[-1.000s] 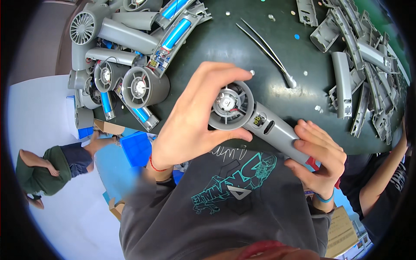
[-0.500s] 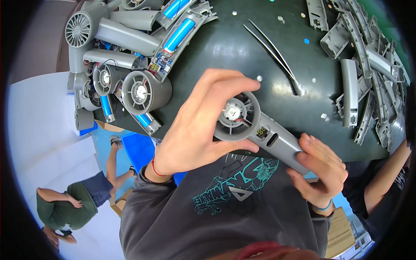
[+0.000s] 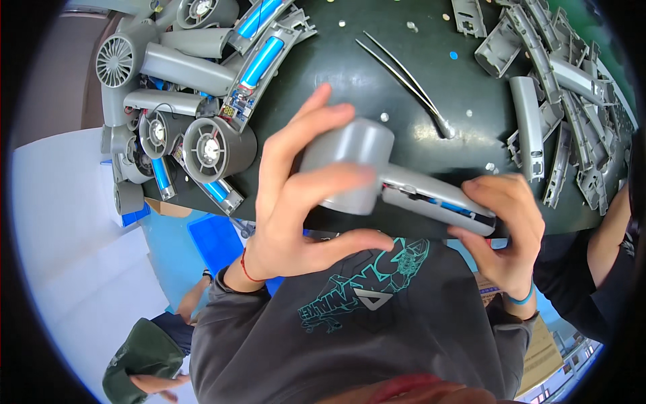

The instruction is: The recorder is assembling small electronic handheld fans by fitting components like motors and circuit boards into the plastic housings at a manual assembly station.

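A grey handheld fan [image 3: 367, 145] is held over the table's near edge, turned on its side. Its handle gapes along the seam, and a blue battery cell [image 3: 452, 207] shows inside. My right hand [image 3: 510, 229] grips the handle's end between thumb and fingers. Around the round fan head, my left hand [image 3: 286, 219] has its fingers spread, thumb below and one blurred finger across the housing. Whether that finger touches it is unclear. Metal tweezers [image 3: 420, 97] lie on the table beyond the fan.
Partly assembled fans [image 3: 219, 148] with blue cells are heaped at the left. Grey casing pieces [image 3: 528, 128] are piled at the right. Small white bits and a blue disc [image 3: 453, 55] dot the dark table [image 3: 316, 60]. Other people stand at the lower left and right edge.
The fan has rolled from its grille and display facing up onto its side, exposing the handle's open seam. My left fingers have spread from the head. My right hand still holds the handle.
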`<state>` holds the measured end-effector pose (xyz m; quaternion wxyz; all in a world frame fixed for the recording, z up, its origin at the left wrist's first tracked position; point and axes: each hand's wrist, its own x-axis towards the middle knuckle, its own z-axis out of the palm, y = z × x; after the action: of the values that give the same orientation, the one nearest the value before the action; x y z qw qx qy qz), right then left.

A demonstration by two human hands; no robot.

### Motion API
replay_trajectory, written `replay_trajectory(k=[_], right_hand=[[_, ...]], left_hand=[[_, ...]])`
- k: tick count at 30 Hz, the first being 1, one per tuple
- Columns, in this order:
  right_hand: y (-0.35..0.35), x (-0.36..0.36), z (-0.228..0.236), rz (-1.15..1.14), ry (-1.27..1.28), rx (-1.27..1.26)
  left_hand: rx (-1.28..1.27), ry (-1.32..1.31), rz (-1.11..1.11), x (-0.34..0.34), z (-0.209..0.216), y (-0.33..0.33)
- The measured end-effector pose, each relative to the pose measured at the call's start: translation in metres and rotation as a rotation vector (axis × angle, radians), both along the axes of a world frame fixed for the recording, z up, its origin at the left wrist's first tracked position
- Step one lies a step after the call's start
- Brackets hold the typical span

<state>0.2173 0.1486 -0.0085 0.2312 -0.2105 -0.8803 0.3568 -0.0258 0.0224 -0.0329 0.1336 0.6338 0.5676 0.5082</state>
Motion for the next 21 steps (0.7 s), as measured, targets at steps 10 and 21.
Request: replay_trajectory(k=[10, 21], right_hand=[[0.005, -0.011, -0.008, 0.149, -0.120, 0.146], [0.010, -0.013, -0.012, 0.182, -0.173, 0.439]], left_hand=[[-0.399, 0.507, -0.060, 0.011, 0.041, 0.013], [-0.454, 0.557, -0.058, 0.013, 0.048, 0.022]])
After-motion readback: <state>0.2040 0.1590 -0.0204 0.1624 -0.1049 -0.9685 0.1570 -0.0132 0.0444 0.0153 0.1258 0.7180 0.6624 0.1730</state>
